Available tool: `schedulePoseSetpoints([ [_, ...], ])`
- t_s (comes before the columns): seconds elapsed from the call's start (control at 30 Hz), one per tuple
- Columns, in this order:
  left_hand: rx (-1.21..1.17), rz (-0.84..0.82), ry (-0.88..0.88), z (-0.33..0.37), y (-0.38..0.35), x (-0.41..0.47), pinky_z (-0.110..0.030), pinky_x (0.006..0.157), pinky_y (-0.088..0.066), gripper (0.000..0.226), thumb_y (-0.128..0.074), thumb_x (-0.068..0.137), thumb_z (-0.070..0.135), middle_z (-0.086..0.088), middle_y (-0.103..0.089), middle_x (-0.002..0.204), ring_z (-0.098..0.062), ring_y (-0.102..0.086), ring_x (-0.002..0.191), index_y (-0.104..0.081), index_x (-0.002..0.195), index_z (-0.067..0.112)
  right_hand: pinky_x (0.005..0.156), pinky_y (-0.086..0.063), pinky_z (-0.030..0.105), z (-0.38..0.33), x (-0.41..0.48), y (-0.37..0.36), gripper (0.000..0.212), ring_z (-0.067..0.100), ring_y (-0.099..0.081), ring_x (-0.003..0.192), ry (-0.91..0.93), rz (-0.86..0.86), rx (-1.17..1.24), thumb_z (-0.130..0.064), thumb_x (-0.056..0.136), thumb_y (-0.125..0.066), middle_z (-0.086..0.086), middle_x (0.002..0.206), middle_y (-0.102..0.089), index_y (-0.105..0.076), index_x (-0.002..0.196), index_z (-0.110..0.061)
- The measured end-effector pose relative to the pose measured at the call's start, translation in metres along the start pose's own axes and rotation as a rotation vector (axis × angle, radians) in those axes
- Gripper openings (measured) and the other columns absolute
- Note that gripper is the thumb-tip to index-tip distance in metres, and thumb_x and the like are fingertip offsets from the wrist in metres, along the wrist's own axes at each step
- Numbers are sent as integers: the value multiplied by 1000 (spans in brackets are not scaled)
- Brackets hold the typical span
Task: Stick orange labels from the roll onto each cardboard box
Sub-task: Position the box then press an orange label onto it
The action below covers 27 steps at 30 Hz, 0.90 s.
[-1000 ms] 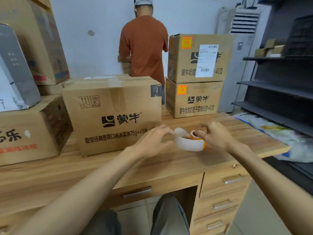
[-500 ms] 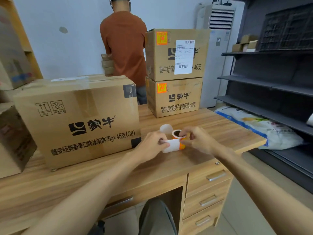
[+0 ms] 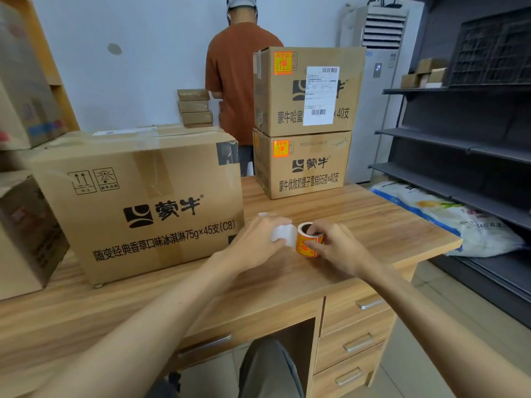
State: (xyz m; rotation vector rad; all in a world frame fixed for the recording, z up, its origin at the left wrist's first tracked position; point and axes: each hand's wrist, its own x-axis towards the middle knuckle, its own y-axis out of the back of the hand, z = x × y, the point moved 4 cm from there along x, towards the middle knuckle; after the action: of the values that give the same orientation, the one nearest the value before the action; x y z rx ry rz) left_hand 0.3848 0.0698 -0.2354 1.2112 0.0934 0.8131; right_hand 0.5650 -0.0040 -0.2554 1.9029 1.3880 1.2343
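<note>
Orange and glossy, the label roll [image 3: 309, 241] stands on its end on the wooden desk [image 3: 373, 219], at the near right, its cardboard core facing up. It looks light and stiff enough to grip round the sides, though the wound paper would dent under a hard squeeze. The right hand [image 3: 336, 248] grips it that way, thumb near the core and fingers curled on the printed face. The left hand [image 3: 253, 245] pinches the white backing strip [image 3: 283, 235] that curls off the roll at nine o'clock. That strip is thin, limp and probably slick, so a label is best lifted by a corner.

At ten o'clock from the roll sits the large box [image 3: 138, 202], printed 蒙牛 and "75g×45支(C8)", with no orange label showing on the face in view. At twelve o'clock stand two stacked boxes. The lower box [image 3: 304, 173] reads 蒙牛 and "65克×40支"; the upper box [image 3: 275, 110] reads "×40支", partly hidden by a white shipping label [image 3: 320, 96]. Each carries an orange sticker at its top left corner, whose print is too small to read.
</note>
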Motion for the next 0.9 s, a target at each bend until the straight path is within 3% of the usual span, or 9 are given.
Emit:
schedulePoseSetpoints([
  [0.07,-121,-46,51,2,-8,4,-35,72,-54,54,-62,98,12,-7,-60,132,-20,-70,97,-49,149,22,79,-47,36,-1,-2,1,9,16,-58,88,7,9,7,-20,89,-71,-4,96,-66,-67,95,-15],
  [0.13,-216,-79,115,2,-15,5,-32,48,-54,56,-58,100,9,-7,-66,96,-4,-65,60,-43,152,24,78,-46,34,-2,-4,1,8,16,-58,88,21,23,17,-19,89,-72,-5,97,-65,-67,94,-15],
  [0.17,-236,-80,127,2,-17,5,-33,44,-55,56,-57,100,8,-6,-65,88,-2,-61,53,-42,152,22,78,-45,33,-2,-4,1,8,16,-57,88,23,28,21,-18,88,-72,-4,97,-65,-67,94,-16],
  [0.3,-257,-18,125,-5,-19,6,-30,44,-54,40,-58,100,7,-6,-62,118,-4,-60,55,-56,140,10,79,-47,32,-1,-4,0,12,14,-59,91,20,46,26,-19,88,-73,-4,102,-67,-69,98,-16],
  [0.43,-284,11,120,-12,-17,5,-26,47,-53,11,-60,100,12,-7,-65,92,-3,-59,54,-70,105,11,79,-46,33,0,-2,-1,15,14,-58,93,10,56,13,-23,89,-72,-5,103,-66,-69,102,-16],
  [0.53,-318,-22,97,-12,-18,5,-25,48,-52,12,-63,100,15,-1,-64,79,-2,-59,57,-71,93,19,76,-42,32,2,1,-5,17,16,-56,92,-13,60,-7,-26,90,-70,-4,102,-64,-68,104,-16],
  [0.73,-334,-33,70,-8,-16,3,-22,49,-47,13,-61,100,15,7,-60,70,3,-55,52,-73,94,15,83,-47,36,-2,3,-6,29,16,-58,95,-1,68,-5,-27,88,-72,-1,115,-62,-64,114,-16],
  [0.83,-344,-19,69,-11,-16,3,-21,47,-46,14,-61,100,15,9,-59,69,2,-55,54,-72,93,16,73,-49,34,-10,-8,-1,32,6,-49,81,54,154,-23,-28,88,-72,-6,119,-50,-57,114,-17],
  [0.9,-343,-14,65,-12,-17,3,-17,49,-44,13,-62,100,15,12,-58,69,3,-54,56,-74,94,15,66,-46,34,-14,-17,1,26,10,-49,77,43,214,-80,-33,89,-71,-7,109,-47,-54,104,-19],
])
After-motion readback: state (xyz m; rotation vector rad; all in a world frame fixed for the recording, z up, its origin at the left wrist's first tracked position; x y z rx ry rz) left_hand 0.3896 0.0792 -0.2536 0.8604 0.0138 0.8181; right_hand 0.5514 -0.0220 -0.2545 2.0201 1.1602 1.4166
